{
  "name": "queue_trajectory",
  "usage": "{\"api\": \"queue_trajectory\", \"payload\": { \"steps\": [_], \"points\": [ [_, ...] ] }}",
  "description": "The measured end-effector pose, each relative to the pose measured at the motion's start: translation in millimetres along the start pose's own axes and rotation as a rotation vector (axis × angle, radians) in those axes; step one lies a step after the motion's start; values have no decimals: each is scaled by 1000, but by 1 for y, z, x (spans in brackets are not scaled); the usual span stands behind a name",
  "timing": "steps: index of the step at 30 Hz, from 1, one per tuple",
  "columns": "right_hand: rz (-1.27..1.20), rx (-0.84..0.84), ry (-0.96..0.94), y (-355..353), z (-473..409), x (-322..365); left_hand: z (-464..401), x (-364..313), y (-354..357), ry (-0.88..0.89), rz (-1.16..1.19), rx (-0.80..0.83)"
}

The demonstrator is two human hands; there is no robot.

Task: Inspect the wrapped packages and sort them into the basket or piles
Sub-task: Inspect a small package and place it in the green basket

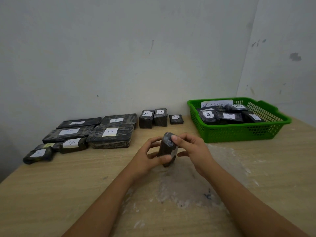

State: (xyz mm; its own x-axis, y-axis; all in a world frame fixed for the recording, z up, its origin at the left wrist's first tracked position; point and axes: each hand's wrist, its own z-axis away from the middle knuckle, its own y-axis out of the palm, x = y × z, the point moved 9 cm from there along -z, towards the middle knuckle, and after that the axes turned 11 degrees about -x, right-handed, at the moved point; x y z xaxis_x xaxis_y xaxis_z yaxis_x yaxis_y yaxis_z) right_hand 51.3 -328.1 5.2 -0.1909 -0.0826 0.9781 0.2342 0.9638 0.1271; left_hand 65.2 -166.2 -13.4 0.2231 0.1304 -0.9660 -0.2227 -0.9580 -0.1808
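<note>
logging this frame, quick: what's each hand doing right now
Left hand: holding the lower part of the dark wrapped package, fingers curled round it.
Right hand: pinching the same package at its top end.

I see black-wrapped packages (110, 136) with white labels (110, 132), a bright green mesh basket (239, 132), and a pale wood-grain table (68, 185).

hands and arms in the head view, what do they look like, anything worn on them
Both hands, left and right, are bare: no gloves, rings, watch or bands show. The forearms are bare too, with no sleeves down to the bottom edge of the picture. No markings visible.
</note>
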Motion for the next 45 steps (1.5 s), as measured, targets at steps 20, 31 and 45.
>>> {"api": "queue_trajectory", "payload": {
  "steps": [20,31,45],
  "points": [
    [112,160,141,7,6,-22,-3,7,-7,-64,57,-156],
    [117,245,124,9,9,-21,-3,3,-15,-120,93,-213],
    [367,259,33,-7,-2,-17,-5,9,-27,-150,295,-332]
  ]
}}
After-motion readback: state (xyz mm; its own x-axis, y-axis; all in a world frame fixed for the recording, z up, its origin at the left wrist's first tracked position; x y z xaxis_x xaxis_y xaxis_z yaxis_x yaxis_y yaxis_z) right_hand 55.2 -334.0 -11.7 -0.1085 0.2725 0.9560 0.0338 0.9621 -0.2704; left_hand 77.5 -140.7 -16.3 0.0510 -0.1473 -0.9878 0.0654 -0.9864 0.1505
